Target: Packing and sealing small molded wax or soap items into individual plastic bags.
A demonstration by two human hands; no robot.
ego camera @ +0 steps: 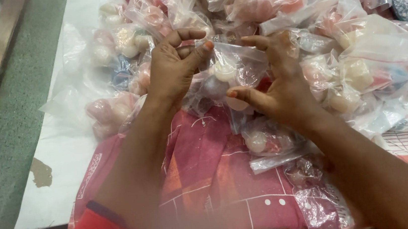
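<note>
My left hand (pixel 173 68) and my right hand (pixel 277 84) both grip one small clear plastic bag (pixel 233 65) between them. The bag holds a few pale round balls. The left thumb and forefinger pinch its upper left edge; the right hand holds its right side, thumb pointing left beneath it. The bag sits just above a red patterned cloth (pixel 209 164) on my lap.
A big heap of similar clear bags of pink, white and cream balls (pixel 304 13) covers the white table (pixel 63 164) ahead and to the right. More bags (pixel 277 142) lie on the cloth. A green floor strip (pixel 9 140) runs along the left.
</note>
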